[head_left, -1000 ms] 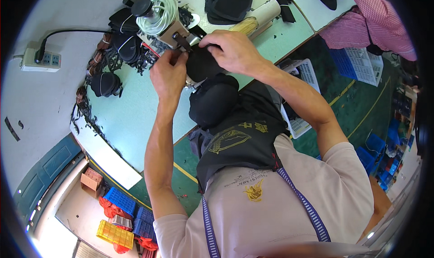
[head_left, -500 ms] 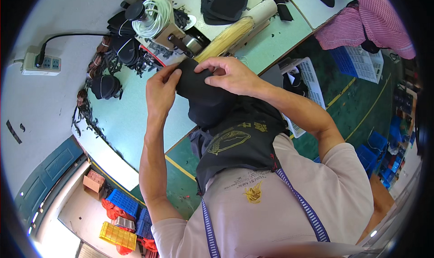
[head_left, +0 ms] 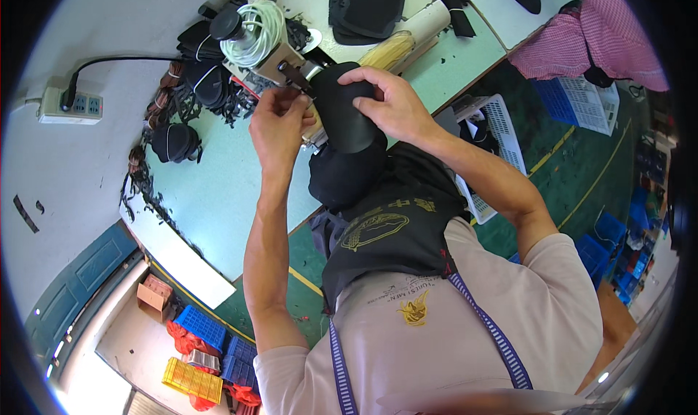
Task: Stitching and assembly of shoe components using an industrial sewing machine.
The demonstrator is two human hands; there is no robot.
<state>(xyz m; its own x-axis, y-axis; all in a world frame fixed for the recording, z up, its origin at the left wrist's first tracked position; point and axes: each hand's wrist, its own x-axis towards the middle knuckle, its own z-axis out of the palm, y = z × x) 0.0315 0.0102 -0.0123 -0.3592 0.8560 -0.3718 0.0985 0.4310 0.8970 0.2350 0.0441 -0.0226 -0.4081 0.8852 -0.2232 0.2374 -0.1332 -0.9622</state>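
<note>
Black fabric (head_left: 343,121) (likely light and pliable, best held by its edges) is pinched at the machine (head_left: 270,60) by the right hand (head_left: 392,108), while the left hand's (head_left: 278,128) grip cannot be told.

Bright, fairly even light covers the tabletop (head_left: 225,204), whose white strip (head_left: 187,264) along the left edge glares; fisheye distortion curves the blue door (head_left: 81,291), and black vignetting rings the view.

From the wearer's head, a single wide fisheye view faces down, showing the hands (head_left: 396,108) at near range and the tabletop (head_left: 218,197) beyond them.
</note>
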